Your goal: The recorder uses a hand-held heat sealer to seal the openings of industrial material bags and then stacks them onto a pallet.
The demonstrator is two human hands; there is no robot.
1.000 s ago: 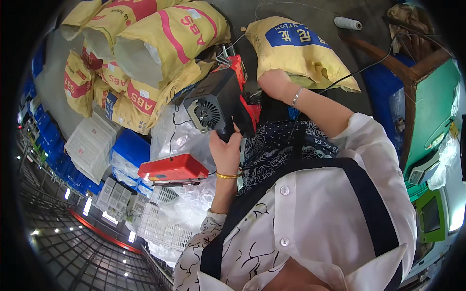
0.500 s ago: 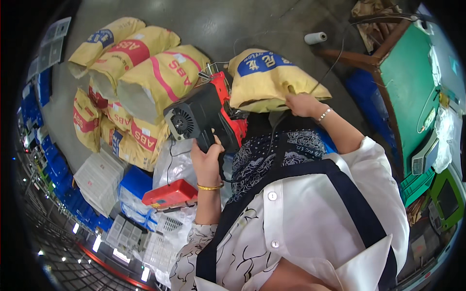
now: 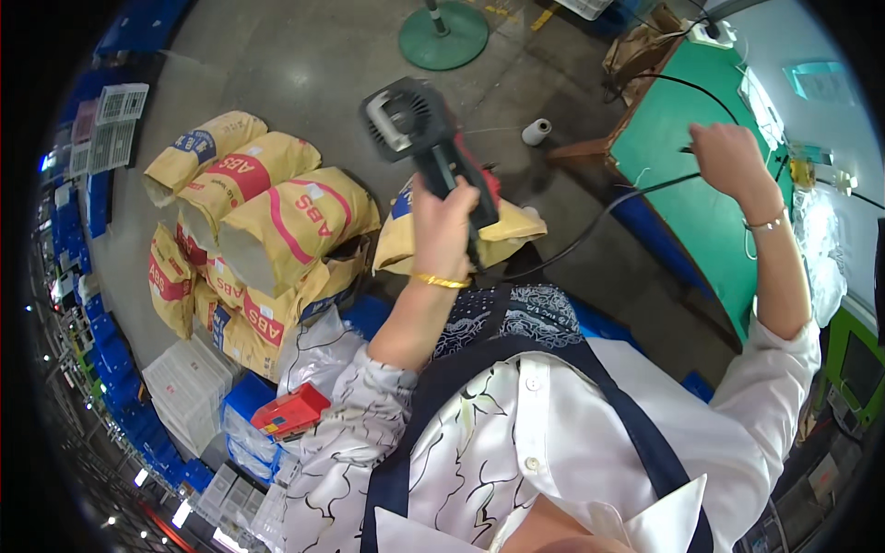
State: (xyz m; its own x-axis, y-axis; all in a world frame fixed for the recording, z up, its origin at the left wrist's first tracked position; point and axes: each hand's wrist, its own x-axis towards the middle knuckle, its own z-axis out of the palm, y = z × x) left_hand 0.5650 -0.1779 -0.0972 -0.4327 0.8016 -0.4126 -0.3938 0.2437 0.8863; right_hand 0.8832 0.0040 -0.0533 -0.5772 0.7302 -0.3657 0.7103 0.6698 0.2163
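My left hand (image 3: 446, 226) is closed round the handle of a black and red portable bag-sewing machine (image 3: 415, 115), lifted in front of me. From its lower end a black power cord (image 3: 604, 221) runs up to my right hand (image 3: 735, 164), raised over the green table (image 3: 673, 129). The right hand's fingers are closed round the cord, and a short dark end sticks out beside them. Partly behind the machine and my left hand, a yellow sack (image 3: 512, 230) with a blue print stands before me. A white thread cone (image 3: 536, 132) is on the floor past it.
Yellow sacks (image 3: 295, 217) with pink prints lie piled at left. Below them are a white crate stack (image 3: 189, 392) and a red box (image 3: 290, 411). A round green stand base (image 3: 443, 41) is on the floor ahead. Another dark cable crosses the green table's far end.
My left hand has lifted the sewing machine up and away from the sack. My right hand has let go of the sack's top and moved right, over the green table, with the cord.
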